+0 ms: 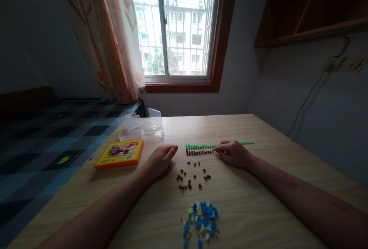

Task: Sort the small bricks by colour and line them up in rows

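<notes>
My right hand [234, 153] pinches at a small brown building brick [213, 151] at the right end of a row of brown bricks [198, 152]. Just behind that row runs a longer row of green bricks [201, 146], partly hidden by the hand. My left hand [161, 159] rests on its side on the table, left of the rows. Its fingers are curled together with the thumb along them, and nothing shows in them. Between my arms lie several loose brown bricks [194, 176]. Nearer to me is a heap of blue, yellow and cream bricks [201, 218].
A yellow and orange box [119, 154] lies left of my left hand. Behind it stand clear plastic trays [140, 128]. The wooden table [267, 210] ends at the window wall. A bed with checked cover [25, 145] is on the left, a shelf [313, 11] upper right.
</notes>
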`<state>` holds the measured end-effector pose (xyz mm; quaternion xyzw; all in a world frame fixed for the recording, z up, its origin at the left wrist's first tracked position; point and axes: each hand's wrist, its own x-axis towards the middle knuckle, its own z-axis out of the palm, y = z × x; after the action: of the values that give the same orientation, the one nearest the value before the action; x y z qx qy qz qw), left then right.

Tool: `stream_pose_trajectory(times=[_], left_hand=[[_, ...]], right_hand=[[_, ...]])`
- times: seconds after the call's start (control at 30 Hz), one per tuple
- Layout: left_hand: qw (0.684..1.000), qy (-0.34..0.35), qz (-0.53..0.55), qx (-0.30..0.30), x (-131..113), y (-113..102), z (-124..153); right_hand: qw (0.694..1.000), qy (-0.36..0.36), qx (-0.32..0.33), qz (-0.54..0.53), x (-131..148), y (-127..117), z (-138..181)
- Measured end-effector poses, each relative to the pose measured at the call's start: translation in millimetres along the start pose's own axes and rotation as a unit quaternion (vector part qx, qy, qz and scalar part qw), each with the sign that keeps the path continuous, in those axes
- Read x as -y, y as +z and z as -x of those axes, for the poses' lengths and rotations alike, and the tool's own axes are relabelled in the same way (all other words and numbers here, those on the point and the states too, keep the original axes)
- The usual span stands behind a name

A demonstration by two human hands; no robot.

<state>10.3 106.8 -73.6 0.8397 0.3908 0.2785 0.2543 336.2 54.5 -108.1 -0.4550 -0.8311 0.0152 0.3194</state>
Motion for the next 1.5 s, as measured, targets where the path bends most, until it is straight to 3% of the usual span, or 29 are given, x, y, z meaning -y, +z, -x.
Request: stream_pose_trajectory(times=[0.7, 0.9, 1.17, 1.5], left_hand=[[1.000, 0.001, 0.000, -0.005, -0.5, 0.0, -0.7], [1.000, 0.003, -0.008, 0.000, 0.9, 0.7, -0.6], [1.000, -0.003, -0.011, 0.007, -1.5, 0.7, -1.4], [1.000, -0.005, -0.017, 0.016, 1.7, 0.0, -0.6]], right_hand=[[0.999, -0.002, 0.008, 0.038, 0.2, 0.7, -0.5], [0.999, 0.001, -0.040, 0.010, 16.3, 2.8, -2.0], [0.995, -0.082, 0.063, -0.007, 55.4, 9.8, -4.9], [0.995, -0.055, 0.078, -0.001, 42.7, 10.3, -7.4]])
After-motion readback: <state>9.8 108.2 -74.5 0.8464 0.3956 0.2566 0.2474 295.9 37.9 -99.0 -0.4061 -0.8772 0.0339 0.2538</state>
